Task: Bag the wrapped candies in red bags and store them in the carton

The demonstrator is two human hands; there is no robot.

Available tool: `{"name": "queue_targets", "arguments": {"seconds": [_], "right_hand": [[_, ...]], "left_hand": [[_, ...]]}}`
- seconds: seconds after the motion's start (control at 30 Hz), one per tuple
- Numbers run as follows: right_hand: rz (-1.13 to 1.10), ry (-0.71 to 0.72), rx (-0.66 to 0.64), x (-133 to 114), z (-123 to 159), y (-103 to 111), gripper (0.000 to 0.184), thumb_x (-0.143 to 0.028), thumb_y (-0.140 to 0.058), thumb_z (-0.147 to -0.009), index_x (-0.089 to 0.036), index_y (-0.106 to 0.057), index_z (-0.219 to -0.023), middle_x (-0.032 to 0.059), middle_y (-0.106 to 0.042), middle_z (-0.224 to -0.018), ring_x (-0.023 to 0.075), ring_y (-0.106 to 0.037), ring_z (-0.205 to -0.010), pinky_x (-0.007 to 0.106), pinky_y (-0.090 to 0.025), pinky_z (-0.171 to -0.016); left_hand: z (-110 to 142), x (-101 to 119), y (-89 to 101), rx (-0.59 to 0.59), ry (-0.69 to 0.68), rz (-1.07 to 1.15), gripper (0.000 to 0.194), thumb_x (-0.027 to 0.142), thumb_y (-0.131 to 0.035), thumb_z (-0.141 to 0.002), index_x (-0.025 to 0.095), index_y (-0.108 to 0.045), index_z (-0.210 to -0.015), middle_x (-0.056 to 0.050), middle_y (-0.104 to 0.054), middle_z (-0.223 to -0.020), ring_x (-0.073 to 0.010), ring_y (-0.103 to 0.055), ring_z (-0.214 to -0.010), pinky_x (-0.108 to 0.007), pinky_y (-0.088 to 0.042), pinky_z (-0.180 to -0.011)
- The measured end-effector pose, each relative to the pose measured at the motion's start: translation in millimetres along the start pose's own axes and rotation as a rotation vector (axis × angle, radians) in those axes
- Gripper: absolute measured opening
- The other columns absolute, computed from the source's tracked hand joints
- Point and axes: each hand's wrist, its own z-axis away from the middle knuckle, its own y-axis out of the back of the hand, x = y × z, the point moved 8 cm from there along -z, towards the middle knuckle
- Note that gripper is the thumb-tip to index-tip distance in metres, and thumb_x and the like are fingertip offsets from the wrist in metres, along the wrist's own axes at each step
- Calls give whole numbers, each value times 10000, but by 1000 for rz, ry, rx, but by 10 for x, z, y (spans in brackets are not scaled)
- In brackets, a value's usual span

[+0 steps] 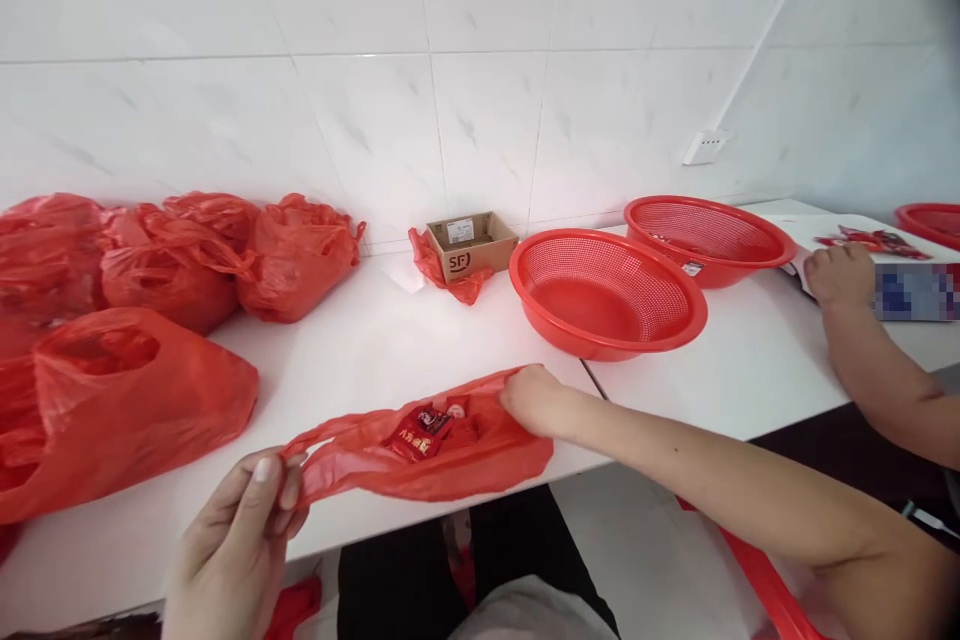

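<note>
My left hand (247, 510) is closed on a handle loop of a thin red plastic bag (360, 455) that lies at the table's front edge. The bag's mouth is open, with several small red printed packets (420, 432) showing inside. At the bag's right end, my right hand (531, 398) reaches into the opening. Its fingers are hidden by the plastic, so I cannot see whether they grip anything.
Several filled red bags (150, 270) stand along the left, one larger bag (150, 400) nearer. Behind are a small cardboard box (469, 250), a red basket (600, 305) and another red basket (727, 265). At right, a co-worker's hand (840, 275) rests near red packets (877, 242).
</note>
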Motion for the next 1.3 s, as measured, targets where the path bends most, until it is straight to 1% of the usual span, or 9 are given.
{"name": "queue_targets", "arguments": {"seconds": [0.1, 0.23, 0.3, 0.5, 0.73, 0.87, 1.03, 1.17, 1.3], "right_hand": [[-200, 132, 221, 91, 167, 483, 266, 10, -529, -733, -157, -686, -868, 90, -724, -900, 211, -678, -825, 273, -468, -677], [-824, 224, 1022, 395, 796, 1448, 225, -91, -461, -858, -215, -604, -980, 12, -688, -913, 143, -647, -839, 259, -484, -735], [-1013, 243, 1226, 499, 1001, 1633, 146, -168, -484, -894, -220, -584, -986, 8, -680, -915, 143, -647, -855, 278, -503, -764], [-1226, 299, 1111, 570, 960, 1739, 98, -217, -532, -883, -191, -604, -945, 17, -687, -871, 150, -663, -803, 264, -511, -652], [-818, 492, 792, 13, 734, 2123, 158, -73, -537, -790, -156, -660, -845, -7, -667, -811, 110, -596, -755, 269, -449, -736], [-759, 580, 780, -238, 599, 2241, 220, -82, -517, -816, -192, -634, -966, -25, -653, -829, 106, -584, -780, 268, -438, -764], [-1064, 323, 1026, 172, 600, 1531, 211, -264, -549, -908, -222, -551, -1114, 27, -629, -1085, 133, -591, -981, 283, -473, -832], [-1336, -142, 714, 350, 291, 132, 353, -461, -612, -863, -190, -529, -1074, 100, -626, -1070, 163, -625, -857, 311, -509, -712], [-1686, 0, 466, 152, 122, -494, 279, -435, -629, -831, -184, -537, -911, 0, -611, -719, 131, -605, -627, 253, -482, -558]], "left_hand": [[-127, 214, -96, -17, -52, 64, 367, 442, -856, -611, 160, -625, -648, 40, -470, -579, -57, -362, -520, -137, -352, -427], [-183, 772, -196, 63, -343, 162, 257, 307, -875, -624, 177, -736, -797, 16, -674, -737, -78, -569, -668, -167, -502, -620], [-128, 1029, -224, 117, -515, 178, 214, 225, -838, -683, 189, -754, -877, 5, -725, -877, -101, -633, -829, -243, -529, -831], [-228, 1182, -552, -196, -478, 173, 302, 319, -722, -805, 308, -672, -1103, 42, -682, -1163, -181, -653, -1025, -390, -494, -951], [-323, 795, -1436, -866, -116, -289, 611, 355, -684, -837, 342, -419, -1388, 42, -592, -774, -99, -562, -634, -290, -541, -716], [-411, 633, -1710, -818, -100, -448, 412, 438, -737, -757, 214, -633, -1087, 26, -557, -703, -123, -531, -623, -239, -466, -564], [-612, 484, -1573, -536, 39, -305, 524, 598, -668, -760, 195, -675, -1095, 26, -534, -666, -91, -474, -547, -210, -421, -522], [-628, 397, -1513, -526, 46, -274, 551, 604, -650, -776, 233, -674, -1183, -3, -598, -816, -98, -517, -634, -185, -428, -537], [-654, 289, -1473, -518, 41, -259, 550, 591, -634, -799, 227, -670, -1208, -5, -585, -793, -92, -487, -612, -177, -413, -527]]}}
